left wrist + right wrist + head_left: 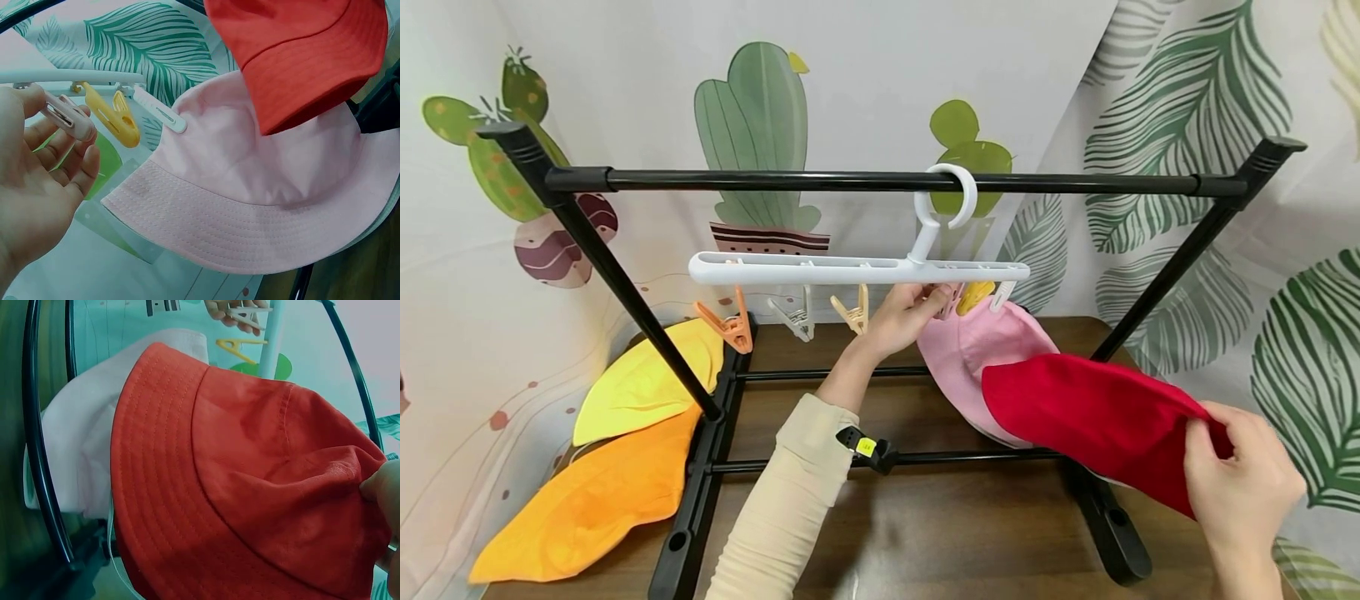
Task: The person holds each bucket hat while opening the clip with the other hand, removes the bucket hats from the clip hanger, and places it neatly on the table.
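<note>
My left hand (898, 323) is under the right half of a white hanger (820, 268), pinching a pale pink clip (70, 119) between thumb and fingers. Beside it hang a yellow clip (112, 115) and a white clip (159, 109). My right hand (1243, 475) grips a red bucket hat (1097, 417) by its crown, out to the right. Behind the red hat is a pink bucket hat (250, 169), partly covered by it. The white clip overlaps the pink hat's crown; whether it bites the fabric I cannot tell.
A black rack's top bar (760, 181) carries the hanger by its hook (970, 196). An orange clip (733, 327), a grey clip (797, 315) and a cream clip (853, 312) hang further left. Yellow (655, 379) and orange (595, 500) hats lie left on the wooden table (970, 533).
</note>
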`<action>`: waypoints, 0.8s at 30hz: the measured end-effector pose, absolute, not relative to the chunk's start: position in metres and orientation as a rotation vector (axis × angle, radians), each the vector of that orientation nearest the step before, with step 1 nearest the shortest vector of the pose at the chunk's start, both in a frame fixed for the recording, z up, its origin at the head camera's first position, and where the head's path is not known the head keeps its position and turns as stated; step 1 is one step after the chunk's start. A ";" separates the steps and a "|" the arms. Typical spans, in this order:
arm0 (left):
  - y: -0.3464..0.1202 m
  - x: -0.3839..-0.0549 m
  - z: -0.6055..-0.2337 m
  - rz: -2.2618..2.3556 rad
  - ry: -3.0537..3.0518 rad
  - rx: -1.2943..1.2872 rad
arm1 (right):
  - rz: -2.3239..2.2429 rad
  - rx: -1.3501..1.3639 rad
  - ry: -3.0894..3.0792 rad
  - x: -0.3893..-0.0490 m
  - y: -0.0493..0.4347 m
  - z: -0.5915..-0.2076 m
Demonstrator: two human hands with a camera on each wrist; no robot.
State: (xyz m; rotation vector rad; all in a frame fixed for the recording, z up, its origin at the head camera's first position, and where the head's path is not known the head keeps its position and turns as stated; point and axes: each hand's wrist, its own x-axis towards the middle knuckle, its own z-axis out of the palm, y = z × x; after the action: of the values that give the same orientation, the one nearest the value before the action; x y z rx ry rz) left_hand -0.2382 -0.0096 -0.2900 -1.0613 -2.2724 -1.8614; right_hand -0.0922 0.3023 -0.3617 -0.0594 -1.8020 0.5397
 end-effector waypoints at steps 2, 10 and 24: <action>-0.009 -0.238 -0.290 -1.860 -2.271 -1.064 | 0.521 -0.075 -1.815 -0.090 0.306 -0.362; -0.008 -0.240 -0.291 -1.886 -2.229 -1.099 | 0.455 -0.156 -1.864 -0.082 0.319 -0.360; -0.009 -0.241 -0.292 -1.901 -2.188 -1.160 | 0.450 -0.270 -1.951 -0.069 0.338 -0.358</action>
State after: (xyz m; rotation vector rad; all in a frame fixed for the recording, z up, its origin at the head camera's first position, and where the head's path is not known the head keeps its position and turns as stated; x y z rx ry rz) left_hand -0.2410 -0.0090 -0.2922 -1.1601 -2.1876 -1.9013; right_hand -0.0686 0.3378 -0.3585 -0.2704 -1.9508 0.4498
